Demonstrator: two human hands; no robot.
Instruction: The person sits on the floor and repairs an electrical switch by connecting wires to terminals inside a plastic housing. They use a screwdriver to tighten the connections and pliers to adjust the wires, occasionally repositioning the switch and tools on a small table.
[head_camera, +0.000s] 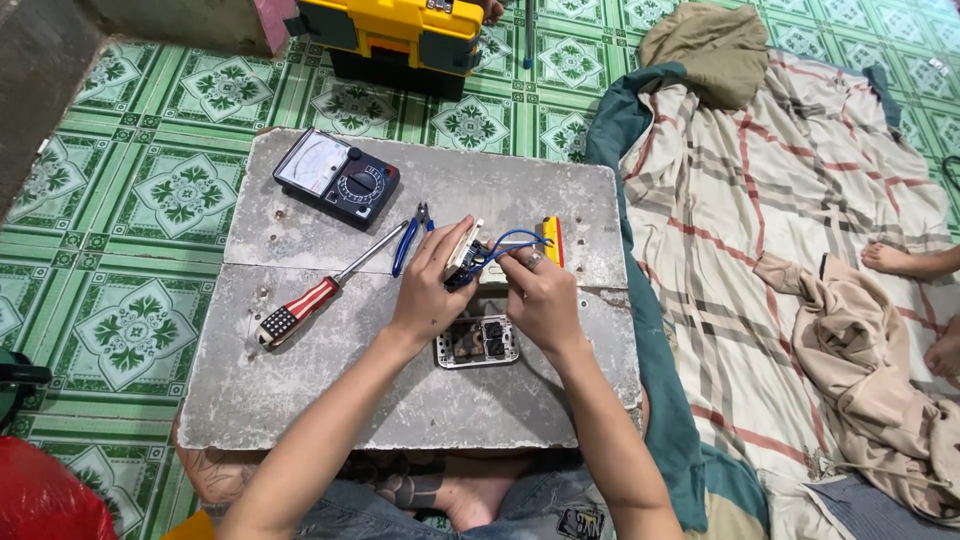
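My left hand (428, 290) grips a small white switch module (464, 250) held up on edge over a grey board (300, 380). Beside it, my right hand (540, 298) pinches the blue wire (512, 240) that loops out of the module; a ring shows on one finger. Below both hands a switch plate with black inserts (478, 342) lies flat on the board. A yellow and red tool (551, 238) lies just beyond my right hand.
On the board lie a red-handled screwdriver (300, 308), blue-handled pliers (409, 240) and a black analogue multimeter (337, 176). A yellow toolbox (395, 35) stands behind on the green tiled floor. A plaid blanket (790, 230) lies to the right, with another person's feet (905, 262) on it.
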